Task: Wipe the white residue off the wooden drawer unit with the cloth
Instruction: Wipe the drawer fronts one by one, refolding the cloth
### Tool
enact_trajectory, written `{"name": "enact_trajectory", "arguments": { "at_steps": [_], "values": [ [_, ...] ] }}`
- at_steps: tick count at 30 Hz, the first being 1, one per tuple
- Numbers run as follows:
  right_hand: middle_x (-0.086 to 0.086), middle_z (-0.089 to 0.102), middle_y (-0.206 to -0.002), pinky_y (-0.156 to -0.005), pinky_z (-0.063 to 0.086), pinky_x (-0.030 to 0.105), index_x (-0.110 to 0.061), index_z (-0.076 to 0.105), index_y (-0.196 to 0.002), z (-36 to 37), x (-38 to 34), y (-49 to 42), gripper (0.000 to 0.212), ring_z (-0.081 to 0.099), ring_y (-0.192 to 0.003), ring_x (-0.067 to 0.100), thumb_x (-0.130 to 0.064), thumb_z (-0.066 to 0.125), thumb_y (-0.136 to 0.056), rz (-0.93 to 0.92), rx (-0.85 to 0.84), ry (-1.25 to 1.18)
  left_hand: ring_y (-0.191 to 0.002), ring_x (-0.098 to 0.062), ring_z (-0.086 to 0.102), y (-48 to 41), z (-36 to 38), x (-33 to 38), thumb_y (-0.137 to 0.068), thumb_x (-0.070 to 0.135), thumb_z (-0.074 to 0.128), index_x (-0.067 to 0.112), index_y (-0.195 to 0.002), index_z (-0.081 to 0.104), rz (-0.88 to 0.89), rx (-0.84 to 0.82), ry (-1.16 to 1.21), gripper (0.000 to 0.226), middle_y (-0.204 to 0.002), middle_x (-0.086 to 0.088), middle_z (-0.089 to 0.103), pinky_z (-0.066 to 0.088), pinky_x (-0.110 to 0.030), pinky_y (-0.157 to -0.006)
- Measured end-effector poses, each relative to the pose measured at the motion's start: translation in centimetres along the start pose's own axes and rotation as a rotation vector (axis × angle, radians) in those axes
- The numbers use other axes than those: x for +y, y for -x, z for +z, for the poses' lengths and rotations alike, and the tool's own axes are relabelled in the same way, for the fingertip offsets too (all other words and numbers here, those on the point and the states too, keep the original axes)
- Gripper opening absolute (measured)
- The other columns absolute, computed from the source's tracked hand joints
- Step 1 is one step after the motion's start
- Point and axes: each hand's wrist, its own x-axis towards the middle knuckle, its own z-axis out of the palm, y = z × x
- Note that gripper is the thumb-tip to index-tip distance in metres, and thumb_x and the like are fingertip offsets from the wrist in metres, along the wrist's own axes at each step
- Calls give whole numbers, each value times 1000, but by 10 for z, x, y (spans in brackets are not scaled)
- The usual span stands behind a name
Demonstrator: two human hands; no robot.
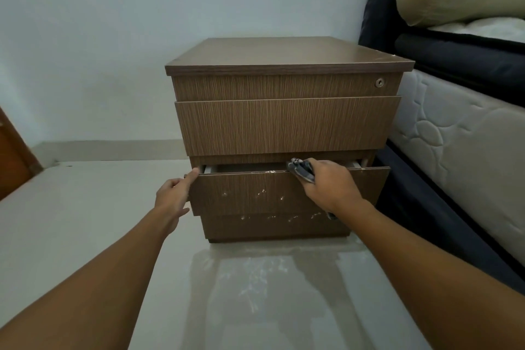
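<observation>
On the tiled floor [99, 236], against the wall and just beside the mattress [454, 136], stands the wooden drawer unit [284, 122]. Its lowest drawer [244, 202] is pulled partly out. White residue [262, 192] flecks that drawer's front, its top edge and the plinth below.

The right hand [329, 185] grips a bunched dark patterned cloth [302, 170], pressed onto the drawer's top edge right of centre. The left hand [173, 196] holds nothing; its forefinger lies straight against the drawer's upper left corner.

The cloth looks soft and limp, so it is best kept wadded in the fist with a firm pad facing the wood. The laminate seems stiff and smooth. The drawer will probably slide on its runners under pressure, so bracing it at the left edge is sensible.
</observation>
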Motion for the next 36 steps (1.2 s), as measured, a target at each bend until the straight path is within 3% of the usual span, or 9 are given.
{"name": "enact_trajectory", "arguments": {
  "at_steps": [4, 10, 18, 24, 31, 36],
  "values": [
    [-2, 62, -85, -67, 51, 36, -24, 59, -98, 14, -37, -6, 20, 58, -78, 16, -41, 56, -89, -54, 25, -19, -123, -32, 53, 4, -14, 0, -86, 52, 62, 21, -117, 51, 7, -78, -31, 46, -137, -7, 54, 46, -49, -98],
    [2, 64, -89, -70, 52, 36, -21, 58, -100, 36, -88, -18, 21, 60, -82, 19, -38, 57, -88, -139, 41, -55, -116, -25, 56, 3, -33, -4, -92, 34, 63, 23, -119, 56, 5, -190, -84, 30, -134, -4, 57, 48, -42, -93],
    [3, 66, -94, -71, 54, 34, -20, 58, -110, 61, -152, -35, 27, 62, -83, 20, -38, 56, -90, -221, 18, -152, -121, -28, 57, 4, -32, -7, -95, 24, 58, 14, -128, 59, -7, -156, -111, 34, -131, -6, 60, 47, -44, -99],
    [6, 68, -96, -76, 55, 38, -16, 57, -114, 74, -192, -47, 30, 64, -86, 23, -35, 56, -91, -257, -13, -198, -102, -23, 63, 4, -31, -9, -97, 20, 54, 13, -121, 64, -21, -96, -55, 27, -114, -5, 66, 49, -45, -99],
    [10, 69, -93, -72, 50, 36, -13, 56, -107, 85, -228, -58, 25, 65, -83, 28, -32, 53, -92, -269, -15, -221, -95, -25, 66, -3, -32, -16, -96, -4, 44, 4, -107, 67, -51, -56, -49, 27, -97, -11, 71, 54, -43, -91],
    [11, 69, -95, -76, 49, 38, -12, 59, -104, 83, -246, -64, 23, 64, -87, 31, -30, 52, -92, -221, -114, -324, -86, -28, 64, -10, -33, -17, -97, -4, 43, -5, -108, 63, -74, -38, -52, 23, -100, -18, 69, 56, -45, -89]
  ]
}}
